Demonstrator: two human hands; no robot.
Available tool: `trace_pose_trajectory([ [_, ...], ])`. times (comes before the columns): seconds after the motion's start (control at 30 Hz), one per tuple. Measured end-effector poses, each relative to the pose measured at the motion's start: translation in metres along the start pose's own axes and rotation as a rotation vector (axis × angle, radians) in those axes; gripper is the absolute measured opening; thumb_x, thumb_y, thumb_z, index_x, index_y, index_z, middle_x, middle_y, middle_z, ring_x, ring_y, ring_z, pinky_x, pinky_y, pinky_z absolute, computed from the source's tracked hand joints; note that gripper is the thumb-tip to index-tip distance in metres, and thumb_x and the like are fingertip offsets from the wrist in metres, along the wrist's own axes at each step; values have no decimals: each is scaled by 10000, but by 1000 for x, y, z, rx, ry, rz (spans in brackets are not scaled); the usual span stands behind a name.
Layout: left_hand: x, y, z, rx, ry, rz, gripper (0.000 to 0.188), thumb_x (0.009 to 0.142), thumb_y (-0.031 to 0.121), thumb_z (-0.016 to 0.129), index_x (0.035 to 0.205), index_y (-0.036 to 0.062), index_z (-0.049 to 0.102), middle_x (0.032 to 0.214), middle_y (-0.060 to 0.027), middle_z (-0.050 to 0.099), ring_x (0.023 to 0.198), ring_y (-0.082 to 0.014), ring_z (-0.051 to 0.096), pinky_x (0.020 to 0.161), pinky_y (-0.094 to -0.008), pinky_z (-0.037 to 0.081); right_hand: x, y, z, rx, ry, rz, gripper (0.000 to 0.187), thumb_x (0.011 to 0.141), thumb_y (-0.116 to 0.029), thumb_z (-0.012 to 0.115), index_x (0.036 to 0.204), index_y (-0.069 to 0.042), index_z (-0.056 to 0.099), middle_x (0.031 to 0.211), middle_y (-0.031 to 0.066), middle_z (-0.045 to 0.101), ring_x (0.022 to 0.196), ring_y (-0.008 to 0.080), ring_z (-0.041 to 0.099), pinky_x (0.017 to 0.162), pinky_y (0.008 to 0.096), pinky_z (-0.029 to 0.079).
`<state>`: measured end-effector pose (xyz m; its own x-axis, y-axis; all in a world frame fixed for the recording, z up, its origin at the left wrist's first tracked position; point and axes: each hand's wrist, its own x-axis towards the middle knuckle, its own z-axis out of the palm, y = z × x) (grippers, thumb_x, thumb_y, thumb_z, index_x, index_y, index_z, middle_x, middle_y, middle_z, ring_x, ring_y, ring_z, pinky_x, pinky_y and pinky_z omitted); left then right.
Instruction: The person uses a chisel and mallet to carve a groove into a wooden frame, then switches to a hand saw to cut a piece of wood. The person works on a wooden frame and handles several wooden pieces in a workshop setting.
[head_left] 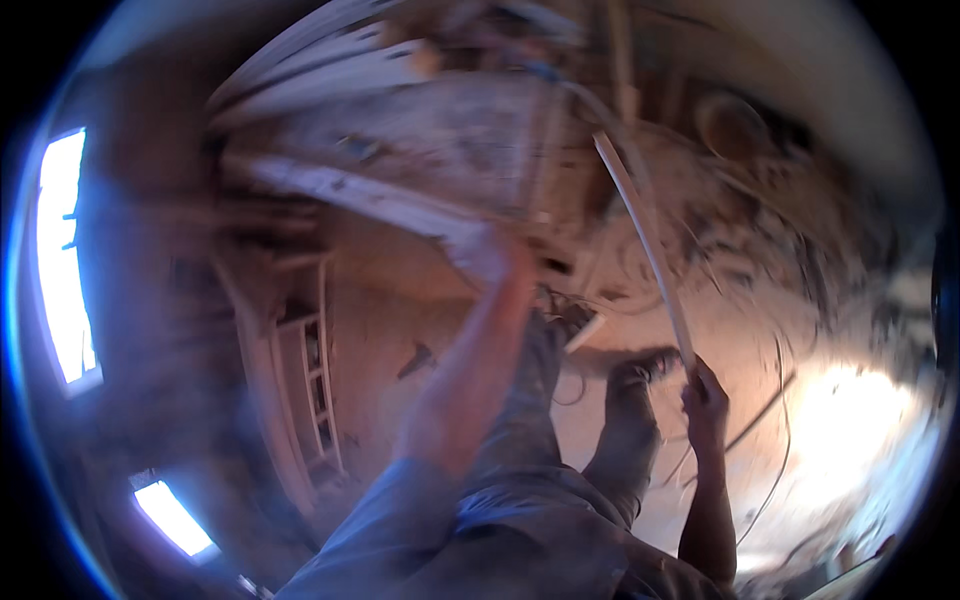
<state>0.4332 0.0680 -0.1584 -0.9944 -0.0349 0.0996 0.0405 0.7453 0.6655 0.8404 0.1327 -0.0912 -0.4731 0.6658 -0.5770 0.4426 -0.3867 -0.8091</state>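
The picture is blurred by motion. My right hand [705, 405] is closed around the lower end of a long thin pale strip [645, 240] that curves up and away from me. My left hand [490, 255] is raised at the centre, its fingers wrapped on the end of a pale wooden plank [340, 195] that runs off to the upper left. My legs in grey trousers and my shoe [640, 375] stand on the dusty floor below.
A wooden ladder-like frame [310, 370] lies on the floor at the left. Planks are stacked at the top [330, 70]. Loose wires [775, 440] and debris litter the floor at the right. Bright window openings [60, 260] show at the far left.
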Motion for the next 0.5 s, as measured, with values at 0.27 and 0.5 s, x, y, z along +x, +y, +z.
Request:
trace_pose_trajectory([
  [0.27, -7, -40, -63, -413, -219, -91, 641, 1066, 345, 516, 1497, -112, 390, 1364, -271, 495, 1241, -355, 512, 1109, -430, 384, 3, -99, 94, -530, -84, -275, 529, 922, -10, 617, 1450, -50, 600, 900, 96, 612, 763, 176, 560, 702, 316, 466],
  [0.5, 188, -80, -75, -817, -135, -458, 735, 1070, 397, 484, 1560, -115, 292, 1488, -285, 406, 1429, -367, 392, 1219, -402, 265, 69, -180, 202, -771, -203, -438, 524, 929, -9, 612, 1444, -106, 611, 983, 162, 646, 860, 287, 645, 791, 393, 520],
])
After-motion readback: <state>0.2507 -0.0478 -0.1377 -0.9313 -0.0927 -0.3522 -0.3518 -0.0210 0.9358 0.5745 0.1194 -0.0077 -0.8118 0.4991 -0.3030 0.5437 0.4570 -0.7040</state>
